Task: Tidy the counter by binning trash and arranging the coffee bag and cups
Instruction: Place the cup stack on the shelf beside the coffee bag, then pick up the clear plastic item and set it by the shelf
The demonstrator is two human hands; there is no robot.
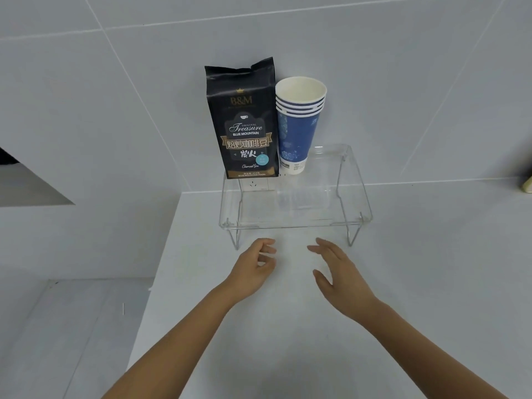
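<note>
A black coffee bag (244,122) stands upright at the back left of a clear acrylic shelf (293,224). Touching its right side is a stack of several blue paper cups (298,125), upright with the white mouth facing up. My left hand (254,269) hovers over the white counter just in front of the shelf, fingers loosely curled and holding nothing. My right hand (338,272) is beside it, fingers spread and empty. Both hands are apart from the shelf and from each other.
The white counter (417,283) ends at a left edge, with a lower floor beyond it. A wall socket (254,184) shows through the shelf. A pale object (527,184) sits at the far right edge. Tiled wall behind.
</note>
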